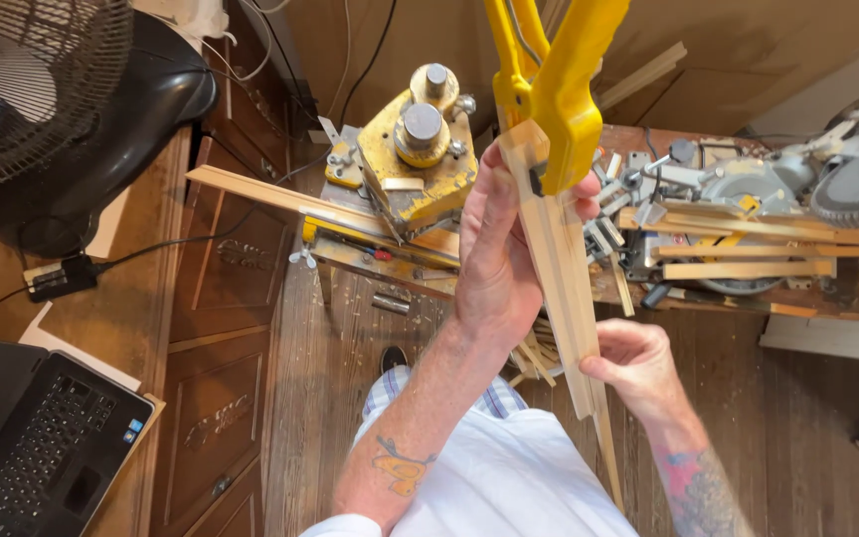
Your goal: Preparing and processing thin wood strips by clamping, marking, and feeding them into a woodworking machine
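My left hand (494, 264) is raised in the middle of the view, wrapped around a bundle of long pale wood strips (561, 288) just below a yellow clamp (561, 89). The clamp's jaw bites the top end of the strips, beside my fingertips. My right hand (638, 368) pinches the same strips lower down, at their right edge. The strips run steeply down past my white shirt toward the floor.
A yellow metal machine (415, 159) sits on a stand behind my hands, with a long wood slat across it. A mitre saw (847, 169) and loose wood strips (743, 268) lie on the bench at right. At left are a fan (32, 89), a laptop (32, 438) and wooden drawers (221, 328).
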